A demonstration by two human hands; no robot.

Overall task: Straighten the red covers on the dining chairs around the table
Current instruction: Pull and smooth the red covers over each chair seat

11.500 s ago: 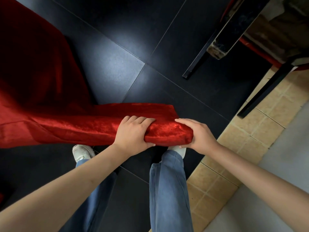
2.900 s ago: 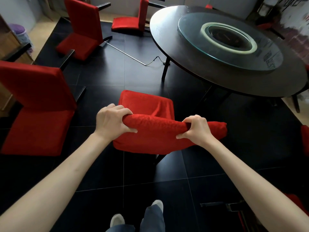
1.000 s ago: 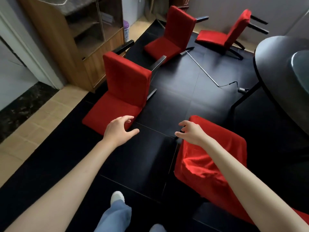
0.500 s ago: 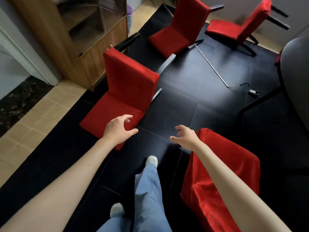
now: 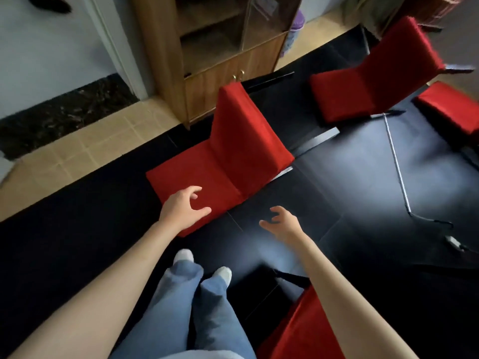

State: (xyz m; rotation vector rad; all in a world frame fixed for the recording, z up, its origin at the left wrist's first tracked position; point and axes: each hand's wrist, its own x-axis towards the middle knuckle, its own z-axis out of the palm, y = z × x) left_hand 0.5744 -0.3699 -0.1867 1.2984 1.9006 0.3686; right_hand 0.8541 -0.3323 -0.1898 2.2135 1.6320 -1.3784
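My left hand (image 5: 182, 209) hangs over the front of the seat of the nearest red-covered chair (image 5: 228, 161), fingers loosely spread and gripping nothing; whether it touches the cover I cannot tell. My right hand (image 5: 283, 224) is likewise slack and empty, over the black floor (image 5: 363, 177) just right of that chair. A wooden cabinet (image 5: 215, 47) stands behind the chair, and another red-covered chair (image 5: 368, 81) sits beyond it to the right.

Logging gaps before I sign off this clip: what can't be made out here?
Head view only:
- Red fabric-covered chair at bottom right: cut by the frame edge, crossed by the right forearm.
- Far red-covered chair: motion-blurred.
- Whether the left hand touches the nearest red-covered chair: unclear.
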